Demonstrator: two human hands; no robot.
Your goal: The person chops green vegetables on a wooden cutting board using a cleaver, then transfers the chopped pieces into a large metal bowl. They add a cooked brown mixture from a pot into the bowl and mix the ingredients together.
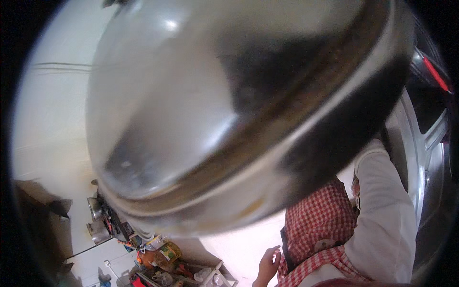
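A large, shiny metal vessel (186,107), perhaps a pot or bowl, fills most of the view, blurred and very near. It is tilted, with a brownish band along its rim. My right arm in a white sleeve (387,211) reaches up beside the vessel's lower right side; my right hand is out of view, and whether it touches the vessel cannot be told. Low in the view, my left hand (269,264) has loosely curled fingers and holds nothing. It is beside the red-and-white checked apron (319,215) on my body.
At the right stands metal equipment with curved bars (417,158) and a red strip or handle (435,73). Lower left are metal containers (98,232), a white surface (93,263), a yellow-labelled plastic bottle (170,251) and a rack (218,274) with bags. A pale wall lies left.
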